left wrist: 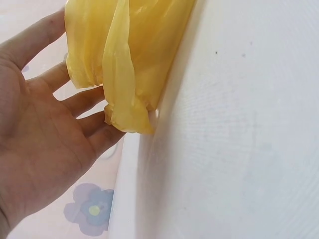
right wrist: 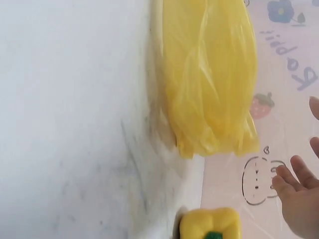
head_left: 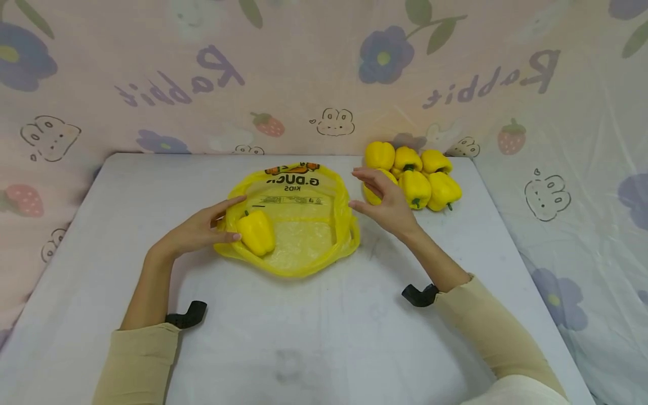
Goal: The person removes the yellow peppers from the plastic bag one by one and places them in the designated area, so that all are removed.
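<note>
A yellow plastic bag [head_left: 309, 242] with printed lettering lies with its mouth spread wide in the middle of the table. Inside it, at the left, rests one yellow bell pepper [head_left: 256, 233] with a green stem. My left hand [head_left: 197, 228] is at the bag's left side, its thumb tip over the rim beside the pepper. The left wrist view shows that hand's fingers [left wrist: 84, 102] extended against the crumpled bag [left wrist: 144, 55]. Off the bag's right rim hovers my right hand [head_left: 387, 205], holding nothing, fingers spread. In the right wrist view it is apart from the bag [right wrist: 212, 84].
Several yellow bell peppers [head_left: 415, 188] sit grouped at the table's back right, partly behind the right hand. A patterned cloth [head_left: 304, 73] hangs behind the white table [head_left: 314, 337]. Black wrist devices [head_left: 188, 315] are on both forearms.
</note>
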The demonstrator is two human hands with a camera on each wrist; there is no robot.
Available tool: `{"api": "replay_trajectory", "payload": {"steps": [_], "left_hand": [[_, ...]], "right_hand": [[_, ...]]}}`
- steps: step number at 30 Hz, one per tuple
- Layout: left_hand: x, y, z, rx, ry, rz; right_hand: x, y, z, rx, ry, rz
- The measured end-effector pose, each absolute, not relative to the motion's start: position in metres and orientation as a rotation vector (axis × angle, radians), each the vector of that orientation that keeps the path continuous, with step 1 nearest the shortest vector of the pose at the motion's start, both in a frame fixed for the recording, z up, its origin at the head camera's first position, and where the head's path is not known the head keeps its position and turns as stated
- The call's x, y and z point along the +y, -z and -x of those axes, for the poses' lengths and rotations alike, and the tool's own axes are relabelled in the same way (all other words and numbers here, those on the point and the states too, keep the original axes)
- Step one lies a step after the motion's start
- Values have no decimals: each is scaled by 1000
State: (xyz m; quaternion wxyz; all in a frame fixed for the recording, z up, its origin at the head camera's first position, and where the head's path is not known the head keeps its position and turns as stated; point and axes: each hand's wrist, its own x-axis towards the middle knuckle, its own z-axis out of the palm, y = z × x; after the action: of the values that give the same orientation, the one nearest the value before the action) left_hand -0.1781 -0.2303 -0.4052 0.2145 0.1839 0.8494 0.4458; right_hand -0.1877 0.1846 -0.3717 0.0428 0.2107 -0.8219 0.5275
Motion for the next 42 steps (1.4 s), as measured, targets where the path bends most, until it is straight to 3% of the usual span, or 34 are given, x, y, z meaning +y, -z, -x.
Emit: {"api": "replay_trajectory", "payload": {"steps": [6, 26, 42], "left_hand": [[-230, 406, 178, 2353, -1233, -508], [-231, 405, 176, 2364, -1236, -471], [-233, 406, 177, 2339, -1254, -473]], "right_hand": [[164, 361, 181, -2521, -1628, -748], [107, 383, 188, -2491, -1758, -1039], [72, 395, 196, -2667, -1567, -1278]]}}
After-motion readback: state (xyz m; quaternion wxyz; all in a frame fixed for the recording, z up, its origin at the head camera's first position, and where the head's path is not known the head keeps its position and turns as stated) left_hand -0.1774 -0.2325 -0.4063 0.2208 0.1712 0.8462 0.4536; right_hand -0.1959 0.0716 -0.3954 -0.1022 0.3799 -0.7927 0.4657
